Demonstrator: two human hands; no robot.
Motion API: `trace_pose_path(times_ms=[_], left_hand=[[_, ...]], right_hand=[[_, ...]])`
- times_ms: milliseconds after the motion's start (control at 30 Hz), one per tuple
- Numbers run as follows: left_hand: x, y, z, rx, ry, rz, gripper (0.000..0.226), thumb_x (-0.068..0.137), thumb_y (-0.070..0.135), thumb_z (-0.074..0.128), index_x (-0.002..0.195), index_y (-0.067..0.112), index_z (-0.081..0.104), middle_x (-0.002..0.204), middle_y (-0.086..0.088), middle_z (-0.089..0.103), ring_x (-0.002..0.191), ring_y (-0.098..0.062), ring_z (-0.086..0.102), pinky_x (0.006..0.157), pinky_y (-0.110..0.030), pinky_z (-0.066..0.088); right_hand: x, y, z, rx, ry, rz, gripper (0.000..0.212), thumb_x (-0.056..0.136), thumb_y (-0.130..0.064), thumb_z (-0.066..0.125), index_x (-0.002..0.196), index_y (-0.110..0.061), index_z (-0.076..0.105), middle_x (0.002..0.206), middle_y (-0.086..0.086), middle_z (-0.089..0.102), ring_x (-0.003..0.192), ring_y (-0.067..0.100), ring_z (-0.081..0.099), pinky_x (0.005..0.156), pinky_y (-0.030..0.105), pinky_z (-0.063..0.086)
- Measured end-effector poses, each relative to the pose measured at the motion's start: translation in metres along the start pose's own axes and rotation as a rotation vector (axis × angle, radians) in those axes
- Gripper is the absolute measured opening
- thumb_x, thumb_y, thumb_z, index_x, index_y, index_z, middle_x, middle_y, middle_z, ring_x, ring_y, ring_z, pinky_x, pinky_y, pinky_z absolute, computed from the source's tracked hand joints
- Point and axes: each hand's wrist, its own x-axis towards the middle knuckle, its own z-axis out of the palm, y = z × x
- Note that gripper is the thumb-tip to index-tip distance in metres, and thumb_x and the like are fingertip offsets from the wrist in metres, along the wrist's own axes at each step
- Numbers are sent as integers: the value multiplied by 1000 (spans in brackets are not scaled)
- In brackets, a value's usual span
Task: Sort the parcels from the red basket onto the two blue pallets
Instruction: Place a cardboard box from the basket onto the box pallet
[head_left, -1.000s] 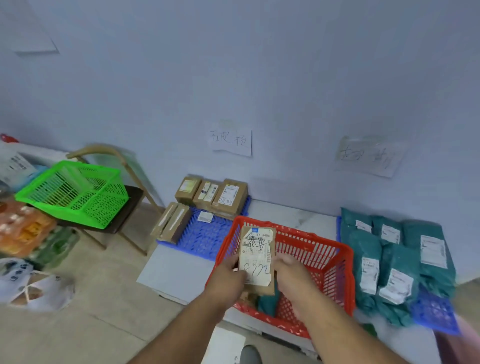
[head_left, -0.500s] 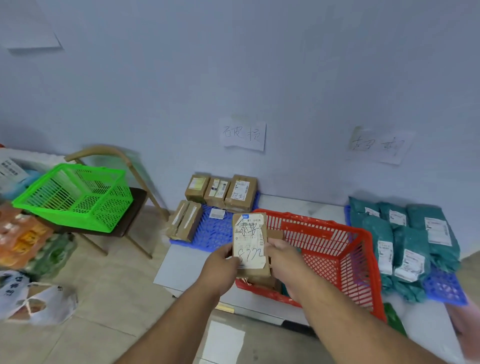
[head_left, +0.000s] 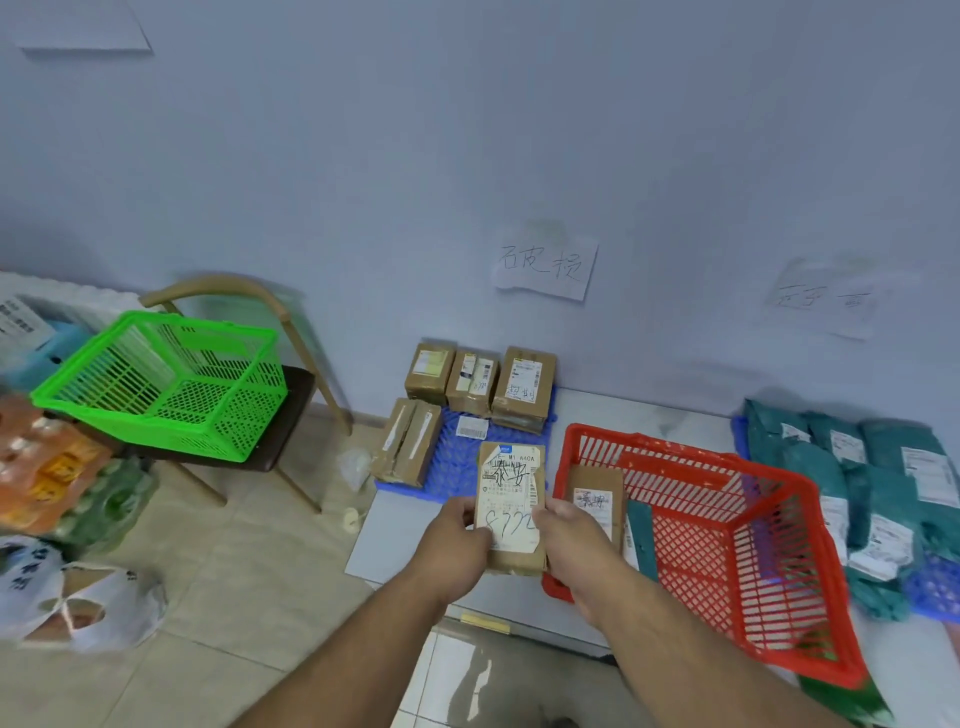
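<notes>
A single head-worn wide-angle view looks forward and down from standing height, facing the wall (head_left: 467, 130). Both forearms enter from the bottom edge, close to the lens; the floor (head_left: 218, 597) lies lower left. Edges appear slightly blurred.

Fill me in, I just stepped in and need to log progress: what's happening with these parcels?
A person is sorting parcels. Both hands, left hand and right hand, hold a brown cardboard parcel upright, label facing them, in front of the left blue pallet, which already carries brown boxes. The red basket still holds another boxed parcel. Green bagged parcels cover the right blue pallet.
</notes>
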Motion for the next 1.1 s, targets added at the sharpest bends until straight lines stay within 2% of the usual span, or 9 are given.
trace_pose_path(times_ms=[100, 267, 367, 467, 567, 700, 833, 967, 1100], left_hand=[[12, 1, -3, 9, 13, -32, 31, 98, 5, 52, 121, 25, 58, 129, 4, 69, 115, -14, 65, 96, -31, 54], [38, -4, -19, 26, 8, -91, 36, 97, 4, 52, 126, 21, 62, 122, 5, 72, 109, -11, 67, 81, -23, 52], [65, -6, -33, 47, -9, -116, 38, 95, 2, 52, 125, 20, 66, 117, 5, 74, 108, -14, 69, 89, -28, 55], [110, -11, -45, 51, -61, -154, 37, 97, 1, 50, 121, 21, 69, 114, 5, 76, 106, -16, 71, 92, -31, 57], [165, -19, -56, 81, -107, -192, 39, 95, 1, 48, 118, 22, 71, 112, 5, 77, 103, -17, 73, 96, -37, 59], [239, -35, -69, 113, -154, -226, 39, 95, -2, 46, 105, 28, 70, 109, 7, 76, 103, -16, 72, 90, -32, 57], [310, -56, -73, 158, -204, -268, 49, 94, -2, 42, 118, 28, 72, 115, 8, 77, 103, -11, 72, 71, -17, 55], [355, -68, -70, 178, -206, -275, 49, 95, -3, 43, 125, 26, 69, 121, 6, 75, 105, -12, 70, 71, -16, 50], [378, -74, -71, 206, -210, -262, 51, 94, 0, 42, 129, 29, 67, 119, 9, 75, 99, -5, 67, 66, -16, 46]], right_hand=[[25, 6, 3, 18, -7, 29, 31, 105, -27, 49, 124, -23, 73, 118, -4, 81, 109, 19, 76, 106, 50, 57], [62, 14, 24, 15, -23, 54, 37, 95, -37, 51, 118, -23, 76, 109, -8, 83, 106, 21, 77, 105, 52, 57], [85, 10, 37, -8, -7, 91, 42, 91, -38, 51, 118, -21, 78, 109, -6, 83, 104, 21, 78, 104, 51, 58], [118, 5, 51, -31, 36, 134, 43, 91, -40, 49, 118, -22, 78, 109, -3, 82, 105, 24, 76, 102, 51, 58], [154, -2, 70, -17, 80, 203, 35, 102, -35, 49, 121, -22, 75, 113, -2, 80, 105, 22, 75, 100, 46, 60], [216, -6, 97, 5, 116, 266, 28, 108, -27, 48, 120, -23, 73, 117, -2, 78, 101, 19, 71, 73, 30, 53], [287, 3, 118, 13, 132, 309, 29, 108, -28, 47, 124, -20, 70, 121, 0, 75, 99, 18, 70, 69, 28, 49], [336, 12, 129, 22, 144, 313, 32, 108, -25, 47, 128, -18, 71, 123, 2, 77, 106, 20, 73, 77, 30, 55], [364, 20, 137, 44, 121, 321, 35, 109, -22, 45, 133, -18, 70, 126, 2, 77, 112, 21, 73, 97, 36, 59]])
